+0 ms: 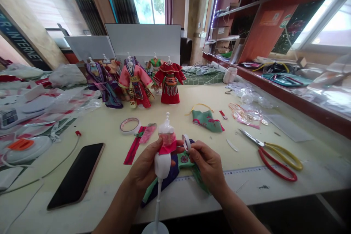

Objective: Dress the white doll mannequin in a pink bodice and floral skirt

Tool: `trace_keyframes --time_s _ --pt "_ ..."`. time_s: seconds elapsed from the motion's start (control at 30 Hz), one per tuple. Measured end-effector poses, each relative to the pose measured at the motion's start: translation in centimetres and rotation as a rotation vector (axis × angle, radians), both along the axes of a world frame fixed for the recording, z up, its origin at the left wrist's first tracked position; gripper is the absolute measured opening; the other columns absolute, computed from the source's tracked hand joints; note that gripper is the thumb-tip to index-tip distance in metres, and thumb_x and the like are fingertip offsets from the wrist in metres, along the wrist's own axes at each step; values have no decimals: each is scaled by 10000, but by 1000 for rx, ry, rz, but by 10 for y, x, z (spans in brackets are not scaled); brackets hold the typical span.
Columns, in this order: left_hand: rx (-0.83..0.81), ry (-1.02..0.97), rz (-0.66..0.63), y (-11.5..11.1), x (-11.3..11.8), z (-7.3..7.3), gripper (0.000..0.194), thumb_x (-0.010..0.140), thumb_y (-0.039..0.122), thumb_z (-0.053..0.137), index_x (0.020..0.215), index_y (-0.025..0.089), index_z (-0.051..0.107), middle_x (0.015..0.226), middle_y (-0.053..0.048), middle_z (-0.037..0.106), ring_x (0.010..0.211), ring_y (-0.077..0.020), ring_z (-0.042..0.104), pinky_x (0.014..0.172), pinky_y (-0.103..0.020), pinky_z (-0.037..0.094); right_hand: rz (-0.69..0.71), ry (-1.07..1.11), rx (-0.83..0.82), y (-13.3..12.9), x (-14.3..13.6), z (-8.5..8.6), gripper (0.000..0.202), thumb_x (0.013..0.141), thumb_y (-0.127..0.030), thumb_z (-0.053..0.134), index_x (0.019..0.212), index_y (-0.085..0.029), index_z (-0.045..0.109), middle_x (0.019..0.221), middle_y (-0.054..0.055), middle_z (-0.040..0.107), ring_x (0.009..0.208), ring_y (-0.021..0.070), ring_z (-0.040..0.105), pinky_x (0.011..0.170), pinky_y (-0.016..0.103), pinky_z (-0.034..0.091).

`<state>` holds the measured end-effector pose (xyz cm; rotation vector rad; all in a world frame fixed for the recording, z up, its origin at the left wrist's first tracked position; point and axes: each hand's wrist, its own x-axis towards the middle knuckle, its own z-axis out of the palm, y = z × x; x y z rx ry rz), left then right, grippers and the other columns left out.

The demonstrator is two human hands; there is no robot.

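My left hand [146, 161] is wrapped round a small white doll torso [162, 166] on a white stand [158, 204]; a pink cloth piece [168, 142] goes round its chest. Between the fingertips of my right hand [207, 162] is a curled white strip [187, 142], just right of the torso and close to my left fingertips. Green and purple doll clothing [175, 168] lies on the table below both hands. Left of the torso are a magenta strip [133, 150] and a pink patterned piece [148, 133].
Dressed doll figures [134, 80] stand at the back. A tape roll [129, 126] and a black phone [76, 175] lie to the left. On the right are scissors [274, 153], a green cloth piece [207, 120] and plastic bags [246, 93]. A ruler [246, 170] lies near the front edge.
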<state>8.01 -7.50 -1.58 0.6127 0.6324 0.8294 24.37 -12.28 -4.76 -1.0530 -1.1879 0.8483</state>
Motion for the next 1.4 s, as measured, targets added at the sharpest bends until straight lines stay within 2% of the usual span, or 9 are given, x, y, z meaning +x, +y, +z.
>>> trace_keyframes --time_s 0.13,0.33,0.43,0.6,0.77,0.9,1.07,1.23,1.4 --pt "63 46 -17 2 1 6 288 831 343 601 1020 138 673 1000 -136 701 834 -230 679 533 -234 570 33 92 -75 0 3 11 159 858 -311 581 769 -180 594 607 -38 528 571 89 483 557 207 392" --pt "191 83 -130 5 5 15 382 791 394 646 1062 126 676 935 -116 711 535 -94 605 482 -163 470 108 265 -154 6 4 24 181 801 -327 655 756 -157 611 633 -22 577 539 79 498 531 203 392" --pt "287 95 -171 7 8 15 375 790 384 653 1068 133 676 873 -88 713 611 -96 604 568 -160 455 112 333 -190 10 2 27 190 791 -321 665 734 -146 615 614 -21 575 518 72 474 513 197 381" --pt "378 136 -156 10 12 10 373 814 372 625 1126 168 648 915 -72 704 839 -174 622 732 -226 445 32 387 -188 9 -4 32 203 773 -327 679 716 -145 611 532 -45 514 446 52 403 440 180 322" --pt "380 97 -46 13 15 8 407 789 403 639 1120 166 652 941 -90 710 891 -240 637 757 -288 469 14 382 -166 7 -10 37 220 763 -357 681 741 -145 626 488 -64 435 412 49 328 387 182 251" --pt "397 67 -9 15 14 11 393 778 421 644 1044 136 687 956 -111 710 918 -258 636 792 -312 477 35 374 -143 6 -7 38 184 784 -340 655 769 -157 630 521 -60 447 442 55 350 415 182 300" --pt "400 127 47 17 13 15 403 788 443 624 1025 124 697 994 -119 706 953 -262 624 791 -304 475 44 271 -93 5 2 40 156 802 -326 623 812 -172 608 545 -56 484 476 70 417 458 187 345" --pt "314 29 -99 23 20 12 420 837 405 573 1125 107 645 1011 -137 692 918 -247 629 811 -324 463 127 223 -119 3 4 40 170 828 -318 591 765 -161 574 532 -46 534 426 62 435 459 195 345" --pt "255 -95 -193 31 25 8 378 880 421 495 1001 106 666 912 -123 687 686 -192 637 718 -327 484 163 262 -123 3 -1 34 169 812 -328 612 784 -171 557 725 -8 616 430 61 477 451 208 373"
